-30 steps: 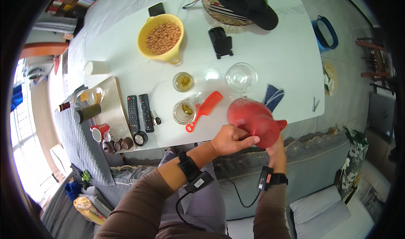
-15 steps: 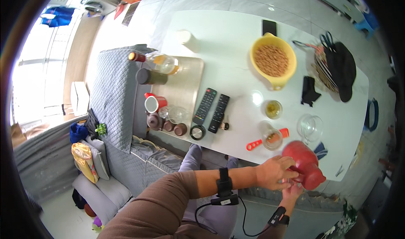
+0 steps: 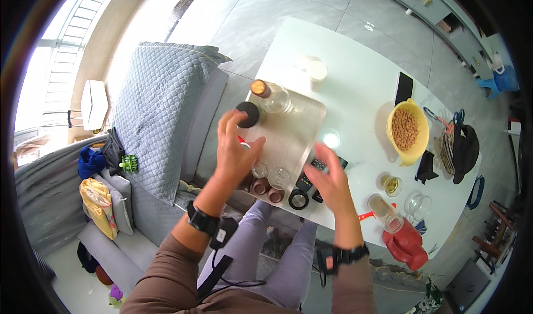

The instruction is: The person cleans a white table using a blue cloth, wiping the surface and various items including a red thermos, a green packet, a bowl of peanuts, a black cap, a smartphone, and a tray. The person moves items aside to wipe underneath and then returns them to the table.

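Observation:
My left hand (image 3: 232,154) is raised with fingers apart beside the dark-lidded jar (image 3: 247,115); its fingertips reach the lid's edge, and whether they touch cannot be told. Below it, a red-and-white mug (image 3: 244,142) is mostly hidden by the hand. My right hand (image 3: 332,182) hovers with spread fingers over the remote controls (image 3: 303,182), holding nothing. The jar stands at the left side of a beige tray (image 3: 302,128), next to a bottle with a gold cap (image 3: 271,95). A red jug (image 3: 404,246) stands unheld near the table's front right edge.
Small glasses (image 3: 279,177) and brown teacups (image 3: 276,195) crowd the tray's near edge. To the right are a tall glass (image 3: 385,212), a glass with yellowish contents (image 3: 391,186), a glass bowl (image 3: 418,204) and a yellow bowl (image 3: 410,155) of peanuts. A white container (image 3: 317,71) stands behind the tray.
Both hands have let go of the red jug and moved left, the left one reaching the tray's jar. The whole view has shifted toward the left.

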Demonstrator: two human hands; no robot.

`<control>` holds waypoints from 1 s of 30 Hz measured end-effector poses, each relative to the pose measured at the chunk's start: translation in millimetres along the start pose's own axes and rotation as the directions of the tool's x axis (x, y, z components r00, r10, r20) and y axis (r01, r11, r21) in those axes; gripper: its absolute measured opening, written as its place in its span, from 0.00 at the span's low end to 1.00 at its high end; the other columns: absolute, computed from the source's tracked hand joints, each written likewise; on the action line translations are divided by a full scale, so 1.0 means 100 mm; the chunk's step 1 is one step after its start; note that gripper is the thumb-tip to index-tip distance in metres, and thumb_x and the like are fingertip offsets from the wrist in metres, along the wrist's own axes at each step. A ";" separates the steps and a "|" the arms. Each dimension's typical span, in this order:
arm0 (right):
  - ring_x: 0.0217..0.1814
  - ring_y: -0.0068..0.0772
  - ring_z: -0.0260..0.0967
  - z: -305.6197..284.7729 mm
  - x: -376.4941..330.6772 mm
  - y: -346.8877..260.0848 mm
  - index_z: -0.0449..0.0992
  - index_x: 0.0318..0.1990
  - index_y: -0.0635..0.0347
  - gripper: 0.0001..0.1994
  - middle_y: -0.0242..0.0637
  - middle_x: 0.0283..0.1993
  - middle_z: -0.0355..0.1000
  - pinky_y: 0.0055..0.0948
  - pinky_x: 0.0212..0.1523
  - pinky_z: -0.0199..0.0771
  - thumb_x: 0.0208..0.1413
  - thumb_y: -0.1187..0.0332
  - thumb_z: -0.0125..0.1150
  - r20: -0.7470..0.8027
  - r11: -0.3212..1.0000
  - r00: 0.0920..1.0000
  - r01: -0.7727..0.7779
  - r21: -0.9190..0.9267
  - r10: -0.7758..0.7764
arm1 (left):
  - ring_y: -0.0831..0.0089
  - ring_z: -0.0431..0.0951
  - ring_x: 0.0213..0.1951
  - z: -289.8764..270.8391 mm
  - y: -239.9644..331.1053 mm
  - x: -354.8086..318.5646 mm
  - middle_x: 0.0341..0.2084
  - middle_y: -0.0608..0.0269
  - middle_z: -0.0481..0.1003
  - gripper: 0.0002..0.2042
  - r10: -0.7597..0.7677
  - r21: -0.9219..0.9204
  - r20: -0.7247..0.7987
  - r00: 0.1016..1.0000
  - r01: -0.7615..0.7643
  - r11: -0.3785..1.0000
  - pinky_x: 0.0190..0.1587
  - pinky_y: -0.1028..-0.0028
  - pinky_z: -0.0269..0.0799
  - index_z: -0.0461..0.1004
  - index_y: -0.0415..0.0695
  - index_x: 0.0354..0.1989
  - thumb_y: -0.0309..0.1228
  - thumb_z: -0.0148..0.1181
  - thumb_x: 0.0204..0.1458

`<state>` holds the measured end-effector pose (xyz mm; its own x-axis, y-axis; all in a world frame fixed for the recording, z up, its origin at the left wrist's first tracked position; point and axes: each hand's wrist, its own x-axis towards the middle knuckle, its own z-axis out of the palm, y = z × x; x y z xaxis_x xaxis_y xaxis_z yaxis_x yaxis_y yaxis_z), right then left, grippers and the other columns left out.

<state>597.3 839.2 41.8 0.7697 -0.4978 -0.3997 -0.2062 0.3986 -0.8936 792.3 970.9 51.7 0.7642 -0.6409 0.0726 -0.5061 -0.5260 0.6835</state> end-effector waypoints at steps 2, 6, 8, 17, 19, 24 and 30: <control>0.67 0.50 0.53 0.31 0.68 -0.23 0.56 0.64 0.64 0.38 0.54 0.65 0.54 0.41 0.63 0.57 0.47 0.60 0.67 0.003 0.867 0.967 0.230 -0.442 -0.255 | 0.51 0.53 0.63 -0.04 -0.29 0.23 0.61 0.45 0.52 0.40 -0.049 0.055 0.072 0.996 0.045 0.997 0.61 0.61 0.58 0.56 0.44 0.60 0.31 0.71 0.35; 0.66 0.57 0.51 0.81 1.48 -0.39 0.61 0.62 0.55 0.37 0.55 0.63 0.56 0.42 0.63 0.56 0.43 0.58 0.69 0.026 0.776 0.929 0.322 -0.542 -0.368 | 0.47 0.46 0.67 0.00 -0.67 0.55 0.65 0.41 0.44 0.51 -0.097 0.107 0.292 0.951 0.069 0.992 0.65 0.59 0.53 0.49 0.43 0.65 0.35 0.75 0.30; 0.55 0.50 0.63 0.94 1.65 -0.36 0.73 0.50 0.53 0.24 0.47 0.52 0.68 0.38 0.55 0.65 0.43 0.58 0.69 0.035 0.790 0.954 0.265 -0.553 -0.296 | 0.46 0.55 0.63 0.05 -0.76 0.63 0.63 0.41 0.50 0.49 -0.093 0.109 0.361 0.928 0.058 0.992 0.62 0.60 0.58 0.53 0.42 0.63 0.36 0.76 0.29; 0.38 0.42 0.72 1.01 1.63 -0.21 0.75 0.34 0.58 0.10 0.39 0.37 0.74 0.33 0.41 0.72 0.47 0.65 0.65 -0.197 0.861 0.937 0.166 -0.481 -0.290 | 0.52 0.64 0.56 0.14 -0.77 0.53 0.56 0.52 0.61 0.36 0.107 0.046 0.430 0.896 -0.140 0.989 0.51 0.60 0.70 0.60 0.45 0.57 0.36 0.68 0.36; 0.38 0.39 0.73 0.95 1.56 -0.20 0.75 0.34 0.58 0.09 0.40 0.37 0.75 0.31 0.41 0.72 0.47 0.66 0.64 -0.254 0.871 0.913 0.176 -0.459 -0.319 | 0.51 0.66 0.55 0.17 -0.77 0.51 0.54 0.51 0.63 0.31 0.158 0.047 0.383 0.910 -0.190 0.981 0.48 0.58 0.71 0.63 0.46 0.55 0.33 0.63 0.38; 0.38 0.26 0.73 0.72 1.21 -0.25 0.77 0.35 0.62 0.07 0.42 0.43 0.76 0.25 0.40 0.72 0.50 0.69 0.63 -0.492 0.969 0.835 0.199 -0.147 -0.246 | 0.52 0.64 0.56 0.24 -0.84 0.58 0.54 0.53 0.62 0.41 0.165 0.141 0.352 0.921 -0.227 0.964 0.51 0.60 0.69 0.58 0.46 0.58 0.38 0.73 0.32; 0.41 0.20 0.69 0.28 0.22 -0.52 0.77 0.39 0.66 0.07 0.43 0.50 0.72 0.20 0.41 0.71 0.53 0.75 0.62 -0.640 0.965 0.759 0.241 0.106 -0.119 | 0.51 0.70 0.47 0.22 -0.79 0.66 0.47 0.53 0.66 0.34 0.124 0.191 0.335 0.934 -0.197 0.962 0.45 0.60 0.71 0.60 0.44 0.54 0.29 0.68 0.34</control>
<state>641.9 829.1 85.5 0.2223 -0.9183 -0.3275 0.0507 0.3463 -0.9368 874.3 958.1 -13.3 0.5168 -0.8513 -0.0907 -0.7134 -0.4869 0.5040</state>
